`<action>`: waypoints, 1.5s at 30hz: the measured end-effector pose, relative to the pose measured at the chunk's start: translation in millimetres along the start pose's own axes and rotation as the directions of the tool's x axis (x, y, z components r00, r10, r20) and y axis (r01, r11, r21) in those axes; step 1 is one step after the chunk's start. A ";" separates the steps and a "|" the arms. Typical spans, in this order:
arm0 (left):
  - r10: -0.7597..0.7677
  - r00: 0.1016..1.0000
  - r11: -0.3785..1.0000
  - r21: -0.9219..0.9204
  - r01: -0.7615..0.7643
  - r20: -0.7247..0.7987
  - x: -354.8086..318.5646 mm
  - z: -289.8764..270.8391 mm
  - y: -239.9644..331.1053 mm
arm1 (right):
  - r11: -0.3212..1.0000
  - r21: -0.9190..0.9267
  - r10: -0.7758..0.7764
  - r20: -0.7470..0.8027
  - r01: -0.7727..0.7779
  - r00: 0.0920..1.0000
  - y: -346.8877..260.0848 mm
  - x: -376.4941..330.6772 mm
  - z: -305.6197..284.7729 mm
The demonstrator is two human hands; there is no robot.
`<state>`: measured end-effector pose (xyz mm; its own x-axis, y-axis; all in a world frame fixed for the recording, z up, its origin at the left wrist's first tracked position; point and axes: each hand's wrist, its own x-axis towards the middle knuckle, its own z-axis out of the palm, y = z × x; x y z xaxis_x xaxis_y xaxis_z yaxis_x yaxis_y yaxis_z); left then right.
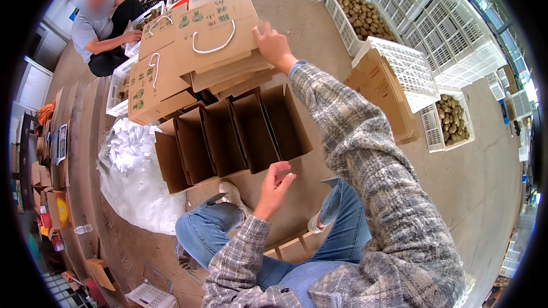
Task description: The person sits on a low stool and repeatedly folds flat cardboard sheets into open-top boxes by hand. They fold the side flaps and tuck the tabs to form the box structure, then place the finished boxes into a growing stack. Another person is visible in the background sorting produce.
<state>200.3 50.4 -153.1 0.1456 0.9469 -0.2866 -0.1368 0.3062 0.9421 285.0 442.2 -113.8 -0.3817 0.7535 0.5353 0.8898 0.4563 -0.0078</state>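
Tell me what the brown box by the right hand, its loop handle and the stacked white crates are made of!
The box looks like dull cardboard: flat panels, folded edges. Its handle seems matte cord, curving freely, perhaps cotton or nylon. The crates look like smooth, hard plastic, with regular slots.

You're in a produce packing area, warehouse-type. Evidence: stacked white plastic crates (425,25) fill upper right of your frame; brown oval produce (365,17) loads a crate (341,27) top centre, more at right. Rope-handled cartons (214,12) piled upper centre-left, open cartons (218,140) in a row just below. Bare concrete-looking floor (479,177) around you. Co-worker (91,33) seated beside filled crates, upper left.
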 end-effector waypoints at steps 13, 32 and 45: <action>0.063 0.994 0.998 -0.011 -0.064 -0.085 71.8 -49.8 25.9 | 0.940 0.185 0.320 -0.175 -0.288 0.931 118.8 111.5 -138.3; -0.107 0.927 0.993 0.017 0.121 -0.360 103.5 -82.3 10.8 | 0.282 0.389 0.762 0.465 -0.877 0.451 211.7 26.5 215.5; -0.171 0.959 0.979 0.071 0.191 -0.226 130.4 -51.9 20.3 | 0.469 0.520 0.665 0.323 -0.714 0.673 210.4 63.2 343.2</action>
<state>165.7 185.2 -180.4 -0.0586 0.8779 -0.4752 -0.0369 0.4738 0.8799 362.3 748.2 -371.4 0.2545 0.9636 0.0823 0.5599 -0.0774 -0.8250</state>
